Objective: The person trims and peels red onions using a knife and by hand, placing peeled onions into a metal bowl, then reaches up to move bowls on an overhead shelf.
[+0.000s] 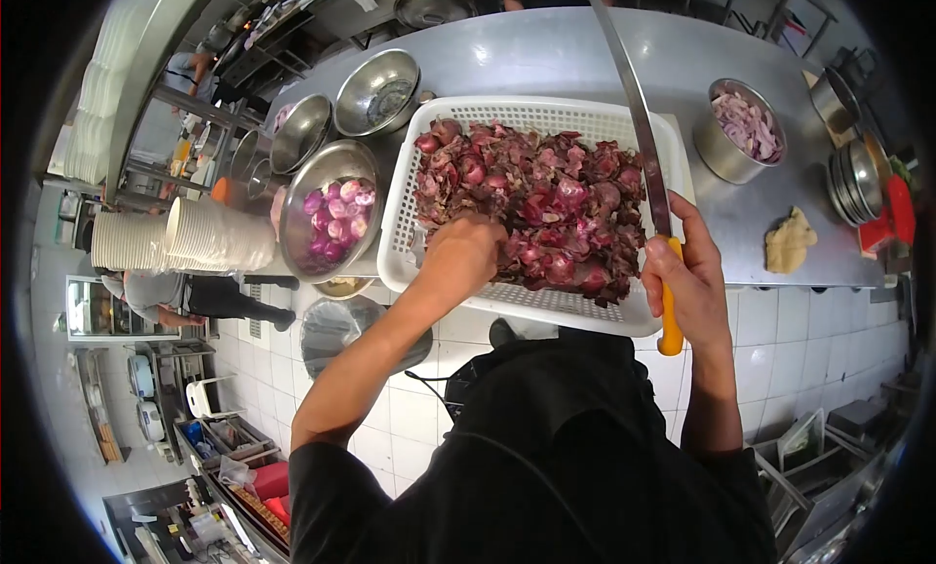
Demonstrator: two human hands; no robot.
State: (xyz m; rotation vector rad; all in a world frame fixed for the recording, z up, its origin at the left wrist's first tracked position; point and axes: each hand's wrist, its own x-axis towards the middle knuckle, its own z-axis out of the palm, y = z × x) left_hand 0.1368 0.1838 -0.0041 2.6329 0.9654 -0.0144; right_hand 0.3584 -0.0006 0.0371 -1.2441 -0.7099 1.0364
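A white perforated plastic basket (395,228) holds a heap of red onions (561,208) with loose dry skins. My left hand (463,255) is at the heap's near left part, its fingers curled down among the skins; whatever they grip is hidden. In my right hand (690,276) is a long knife (639,111) with a yellow handle, held upright at the basket's right edge, blade pointing away from me. Left of the basket, a tilted steel bowl (295,223) contains peeled purple onions (338,218).
More steel bowls (378,93) stand at the back left, beside stacked white containers (175,237). A steel pot (726,155) of cut onions and a yellowish cloth (791,240) are on the steel table (634,52) to the right. A covered bin (341,330) stands below; other people are nearby.
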